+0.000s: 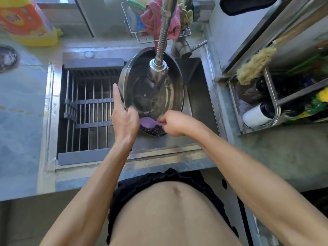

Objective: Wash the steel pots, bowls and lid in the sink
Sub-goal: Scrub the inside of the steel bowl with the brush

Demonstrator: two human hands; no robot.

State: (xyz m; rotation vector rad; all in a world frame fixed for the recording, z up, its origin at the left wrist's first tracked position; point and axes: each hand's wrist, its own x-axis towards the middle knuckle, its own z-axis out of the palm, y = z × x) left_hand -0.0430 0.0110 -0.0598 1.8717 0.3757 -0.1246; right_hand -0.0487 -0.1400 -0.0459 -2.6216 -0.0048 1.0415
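Gripping the pot's (152, 89) rim, the left hand (124, 119) tilts slippery, stiff steel while the right hand (173, 123) pinches a soft scrubber (149, 122).

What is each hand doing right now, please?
Left hand: grips the steel pot by its rim, index finger straight.
Right hand: fingers pinch the purple scrubber.

Detergent bottle (28, 22) on counter; pink cloth (156, 20), perhaps sponges, in rack (134, 34).

Pale marble-look countertop (21, 107), steel shelf rack (273, 96) right.
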